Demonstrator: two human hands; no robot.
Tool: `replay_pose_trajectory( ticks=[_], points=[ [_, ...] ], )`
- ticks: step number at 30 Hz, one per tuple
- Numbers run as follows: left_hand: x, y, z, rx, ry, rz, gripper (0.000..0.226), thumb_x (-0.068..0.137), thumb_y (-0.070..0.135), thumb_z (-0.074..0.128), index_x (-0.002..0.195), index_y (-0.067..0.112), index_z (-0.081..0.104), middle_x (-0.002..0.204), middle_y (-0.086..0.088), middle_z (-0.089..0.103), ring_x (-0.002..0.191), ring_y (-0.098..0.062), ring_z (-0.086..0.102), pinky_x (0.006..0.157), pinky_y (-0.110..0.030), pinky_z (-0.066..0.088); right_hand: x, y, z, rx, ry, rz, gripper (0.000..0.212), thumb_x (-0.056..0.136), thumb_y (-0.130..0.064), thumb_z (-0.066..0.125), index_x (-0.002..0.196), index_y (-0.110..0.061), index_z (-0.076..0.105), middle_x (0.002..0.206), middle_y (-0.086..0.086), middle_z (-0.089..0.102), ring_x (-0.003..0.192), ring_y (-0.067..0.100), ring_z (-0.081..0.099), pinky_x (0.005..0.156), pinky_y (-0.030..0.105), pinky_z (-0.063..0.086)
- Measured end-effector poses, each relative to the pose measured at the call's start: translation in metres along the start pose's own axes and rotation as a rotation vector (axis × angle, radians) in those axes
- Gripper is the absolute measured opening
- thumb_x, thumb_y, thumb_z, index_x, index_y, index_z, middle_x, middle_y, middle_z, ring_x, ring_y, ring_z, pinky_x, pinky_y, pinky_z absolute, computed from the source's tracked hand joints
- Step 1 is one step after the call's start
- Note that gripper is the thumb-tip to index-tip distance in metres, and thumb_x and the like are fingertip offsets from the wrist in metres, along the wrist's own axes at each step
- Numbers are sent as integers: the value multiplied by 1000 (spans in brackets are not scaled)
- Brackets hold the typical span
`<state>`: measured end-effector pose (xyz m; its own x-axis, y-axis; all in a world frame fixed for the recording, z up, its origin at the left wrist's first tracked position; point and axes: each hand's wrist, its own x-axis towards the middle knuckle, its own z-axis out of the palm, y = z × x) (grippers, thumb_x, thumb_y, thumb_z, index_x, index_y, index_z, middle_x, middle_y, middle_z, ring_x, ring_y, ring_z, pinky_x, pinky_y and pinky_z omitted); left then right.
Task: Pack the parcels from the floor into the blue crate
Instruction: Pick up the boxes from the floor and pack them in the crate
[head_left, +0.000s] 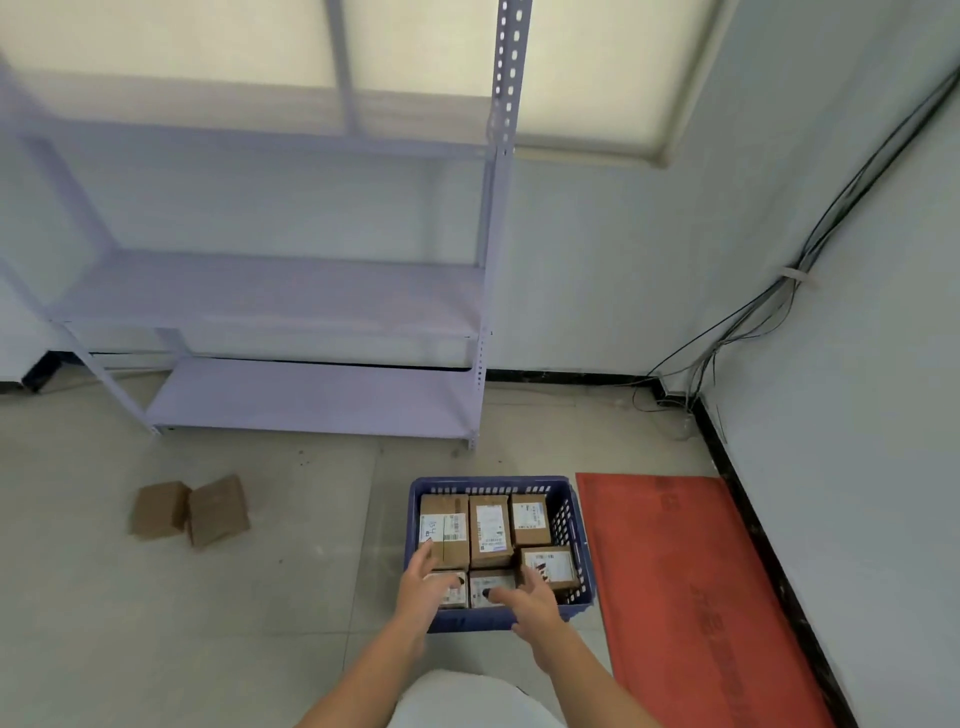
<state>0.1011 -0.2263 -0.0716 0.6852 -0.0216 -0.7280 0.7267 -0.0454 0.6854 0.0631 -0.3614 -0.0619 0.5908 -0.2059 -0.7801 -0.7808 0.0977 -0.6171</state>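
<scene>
The blue crate (571, 525) stands on the floor in front of me and holds several brown labelled parcels (490, 527) packed side by side. My left hand (427, 582) reaches over the crate's near left corner with relaxed fingers, above a front-row parcel. My right hand (524, 595) is spread over the near middle parcels, fingers loose, gripping nothing. Two brown parcels (189, 512) lie on the floor far to the left of the crate, leaning against each other.
A lilac metal shelf rack (322, 395) stands against the back wall behind the crate. A red mat (685, 587) lies right of the crate along the right wall. Cables (727, 338) hang in the corner.
</scene>
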Motion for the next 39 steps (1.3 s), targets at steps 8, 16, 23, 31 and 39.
replay_pose_trajectory(
  ticks=[8, 16, 23, 31, 39],
  points=[
    [-41, 6, -12, 62, 62, 122, 75, 83, -4, 59, 147, 16, 25, 149, -11, 36, 134, -26, 39, 89, -30, 41, -18, -7, -5, 42, -94, -115, 79, 84, -7, 65, 150, -16, 21, 150, 15, 34, 136, 30, 37, 110, 43, 33],
    [-67, 11, -63, 21, 192, 163, 77, 81, 4, 64, 147, 20, 27, 146, -12, 38, 133, -27, 39, 112, -41, 32, -37, -14, 8, -13, -156, -171, 76, 85, -7, 64, 149, -15, 23, 153, 14, 26, 138, 32, 33, 109, 42, 33],
    [-50, -22, -120, -45, 247, 97, 80, 78, 4, 66, 146, 18, 28, 136, -15, 48, 124, -31, 48, 106, -42, 39, -51, 5, 77, -75, -184, -120, 78, 85, -8, 64, 150, -16, 20, 154, 13, 23, 140, 32, 29, 113, 42, 31],
    [-38, -22, -238, 10, 170, 121, 77, 81, 2, 64, 147, 16, 26, 143, -15, 40, 124, -30, 46, 97, -32, 41, -69, 30, 200, 25, -135, -123, 82, 83, -10, 67, 150, -15, 20, 155, 11, 23, 140, 32, 27, 113, 45, 28],
    [-37, -29, -394, -17, 204, 84, 73, 82, -2, 61, 146, 11, 27, 108, -1, 54, 97, -17, 51, 81, -27, 39, -93, 29, 338, 10, -115, -131, 75, 84, -7, 65, 148, -13, 26, 152, 13, 28, 138, 31, 32, 112, 44, 33]
  ],
)
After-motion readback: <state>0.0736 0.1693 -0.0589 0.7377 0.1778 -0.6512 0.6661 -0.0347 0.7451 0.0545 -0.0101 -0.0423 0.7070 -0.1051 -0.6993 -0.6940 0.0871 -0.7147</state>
